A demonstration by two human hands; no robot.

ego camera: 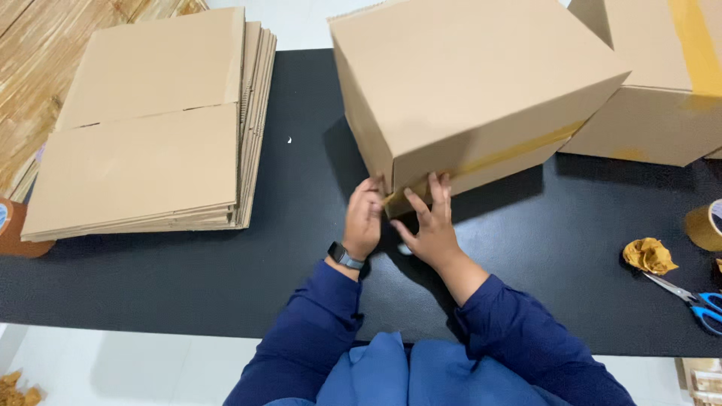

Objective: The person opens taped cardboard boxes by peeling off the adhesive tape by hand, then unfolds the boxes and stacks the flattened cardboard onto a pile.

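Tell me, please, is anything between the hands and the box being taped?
Nothing visible: the left hand and right hand already press on the near corner of the cardboard box, right over the tape strip.

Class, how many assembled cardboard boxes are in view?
2: one box at table centre, pressed by the left hand and right hand; a second box far right, partly cropped.

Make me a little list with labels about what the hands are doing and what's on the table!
left hand: pressing the near bottom corner of the cardboard box
right hand: fingers spread on the tape strip at the same corner
box: tipped up on the black table
left of box: stack of flat cardboard
behind, right: second box, taped
far right: tape roll, crumpled tape wad, blue-handled scissors
wrist: dark watch on the left
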